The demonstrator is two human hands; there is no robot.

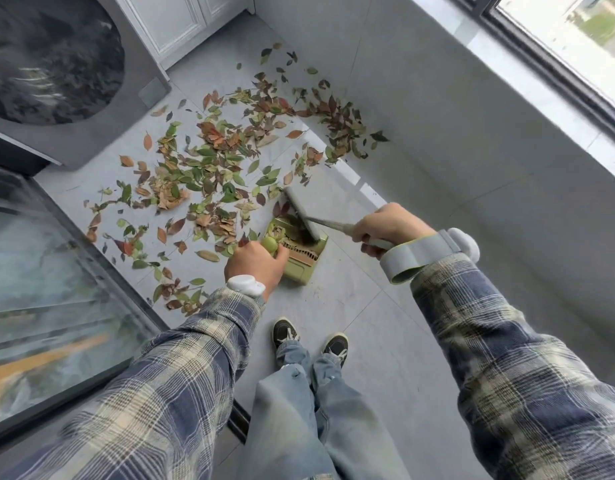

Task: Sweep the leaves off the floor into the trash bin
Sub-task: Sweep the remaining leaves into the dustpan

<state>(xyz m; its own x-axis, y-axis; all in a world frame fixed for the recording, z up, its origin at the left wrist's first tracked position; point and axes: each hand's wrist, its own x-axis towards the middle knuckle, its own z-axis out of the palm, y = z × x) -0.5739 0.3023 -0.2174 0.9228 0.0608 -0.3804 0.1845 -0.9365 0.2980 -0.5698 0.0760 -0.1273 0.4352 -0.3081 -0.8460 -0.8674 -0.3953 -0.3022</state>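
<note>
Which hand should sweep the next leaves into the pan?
The right hand: it holds the broom, whose head sits at the pan's mouth by the leaves. The left hand holds the pan.

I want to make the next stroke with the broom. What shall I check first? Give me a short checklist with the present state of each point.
1. Left hand grips the dustpan handle: ok.
2. Right hand grips the broom: ok.
3. Broom head sits at the dustpan mouth: ok.
4. Dustpan lip lies flat on the floor: cannot tell.
5. Leaves gathered: not ok, most lie scattered beyond the dustpan.
6. Trash bin within reach: cannot tell, none in view.
</note>
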